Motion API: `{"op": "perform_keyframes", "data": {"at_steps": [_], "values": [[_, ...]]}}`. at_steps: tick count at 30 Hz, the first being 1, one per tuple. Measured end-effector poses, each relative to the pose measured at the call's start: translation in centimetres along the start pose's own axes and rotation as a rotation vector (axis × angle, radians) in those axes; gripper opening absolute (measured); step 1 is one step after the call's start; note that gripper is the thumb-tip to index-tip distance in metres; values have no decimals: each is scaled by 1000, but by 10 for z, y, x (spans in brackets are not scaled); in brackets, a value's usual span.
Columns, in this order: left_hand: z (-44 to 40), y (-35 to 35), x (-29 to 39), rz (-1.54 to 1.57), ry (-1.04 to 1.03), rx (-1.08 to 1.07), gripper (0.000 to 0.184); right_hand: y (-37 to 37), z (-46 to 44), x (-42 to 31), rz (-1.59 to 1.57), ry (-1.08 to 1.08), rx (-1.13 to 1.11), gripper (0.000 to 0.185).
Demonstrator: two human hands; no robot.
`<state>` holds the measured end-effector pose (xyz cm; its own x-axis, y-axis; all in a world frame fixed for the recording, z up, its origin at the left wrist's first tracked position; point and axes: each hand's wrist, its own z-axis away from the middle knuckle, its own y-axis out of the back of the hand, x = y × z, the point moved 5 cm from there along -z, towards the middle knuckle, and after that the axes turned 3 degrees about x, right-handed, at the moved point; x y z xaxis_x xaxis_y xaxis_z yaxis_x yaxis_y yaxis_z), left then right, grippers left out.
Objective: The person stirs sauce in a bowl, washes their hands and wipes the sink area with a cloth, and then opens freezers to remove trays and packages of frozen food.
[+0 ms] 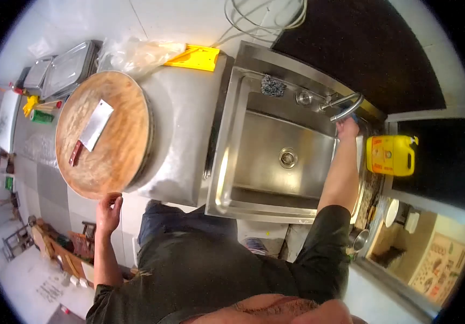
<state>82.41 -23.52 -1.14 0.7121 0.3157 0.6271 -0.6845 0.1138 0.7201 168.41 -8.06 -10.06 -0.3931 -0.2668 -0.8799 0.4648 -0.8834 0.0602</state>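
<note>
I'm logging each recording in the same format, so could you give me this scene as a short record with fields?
Left hand: at the near rim of the round chopping board; contact unclear
Right hand: beside the faucet, at something blue, mostly hidden
On board: cleaver, lying flat
Sink: dark scrubber on its back ledge
Right of sink: yellow jug

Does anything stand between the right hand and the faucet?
Nothing visible does. The right hand is at the far right corner of the sink, close beside the faucet; whether they touch is unclear. The scouring pad sits left of the faucet, out of the way. A blue patch beside the hand is unidentifiable.
</note>
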Motion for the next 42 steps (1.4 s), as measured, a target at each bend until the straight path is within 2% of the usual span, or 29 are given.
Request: {"op": "perform_keyframes", "data": {"at_steps": [2,3,5,6,7,8,12,15,17,19,22,23,24,26,29,32,33,34,36,39,42], "values": [[16,-17,25,-116,-7,7,22,-5,-54,10,6,-31,-116,31],[21,-21,27,-150,-2,14,23,-8,-70,14,-17,-61,-249,34],[40,-21,48,-155,186,36,26,-29,-101,21,-61,-186,-552,41],[50,-24,48,-146,154,68,26,-43,-130,27,-92,-271,-691,44],[59,-27,45,-170,199,80,27,-66,-1,-15,62,-222,-432,42],[72,-33,40,-187,223,62,27,-71,-34,2,-8,-276,-409,42],[108,-59,16,-181,415,55,29,-74,-35,-3,140,31,-449,44],[131,-75,0,-172,459,70,29,-71,-49,-3,200,26,-425,39],[141,-84,-10,-181,453,94,27,-69,-22,-16,292,105,-367,38],[147,-90,-22,-189,455,99,27,-69,-40,-13,239,223,-389,25],[149,-97,-34,-207,463,86,29,-62,-94,7,103,207,-335,24],[149,-97,-36,-217,466,73,29,-56,-91,8,197,210,-221,33],[149,-97,-37,-227,467,61,29,-41,-168,37,54,129,-143,33],[151,-90,-30,-204,496,71,30,-47,-167,49,-333,-247,-295,19],[152,-95,-46,-193,506,67,31,-48,-116,47,-41,72,-367,12],[155,-109,-57,-169,548,11,33,-35,-66,80,473,313,-382,13],[157,-116,-63,-173,554,-21,33,-51,61,48,374,185,-448,24],[159,-122,-70,-178,560,-52,33,-54,71,54,443,169,-592,28],[160,-129,-79,-173,535,-82,34,-57,88,56,351,178,-639,23],[152,-129,-82,-170,529,-81,34,-65,118,47,475,130,-726,26],[145,-127,-89,-140,511,-71,34,-67,137,34,538,110,-715,30]]}}
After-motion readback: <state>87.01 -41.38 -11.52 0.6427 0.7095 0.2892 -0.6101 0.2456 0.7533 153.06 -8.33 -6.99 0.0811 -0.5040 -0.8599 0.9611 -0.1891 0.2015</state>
